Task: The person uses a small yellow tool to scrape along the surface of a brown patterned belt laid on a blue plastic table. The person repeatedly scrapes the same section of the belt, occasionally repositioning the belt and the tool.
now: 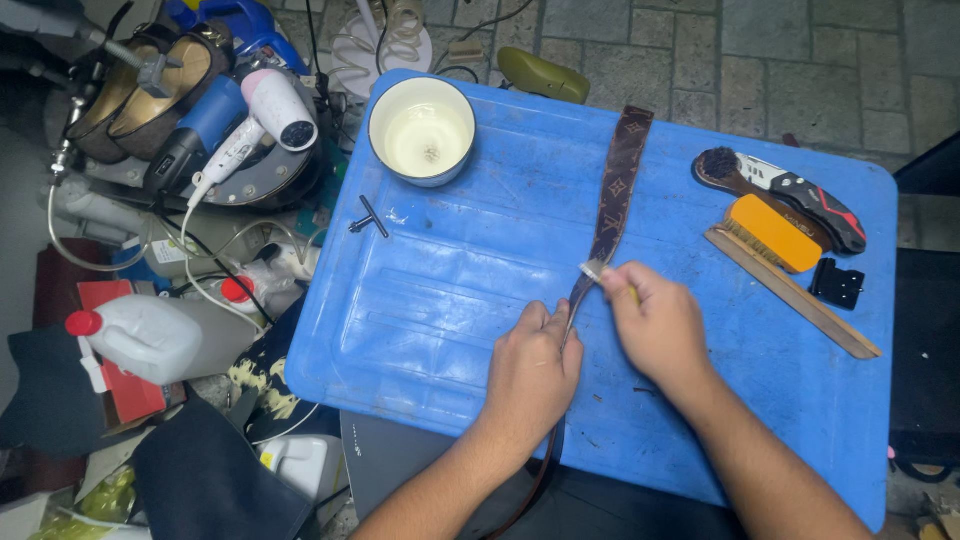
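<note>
Fingers of the left hand (531,372) pinched the long brown patterned leather strap (617,190); the right hand (655,325) gripped a small yellow-handled brush (597,270) against it.

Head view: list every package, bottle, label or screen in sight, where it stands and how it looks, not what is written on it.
White plastic jug: left of the blue tray, lying on its side, red cap.
Second white bottle: beside the tray's left edge, red cap, partly hidden.
White container: below the tray's lower left corner, yellow label patch.
Red flat box: under the jug.
No screens or signs.
</note>
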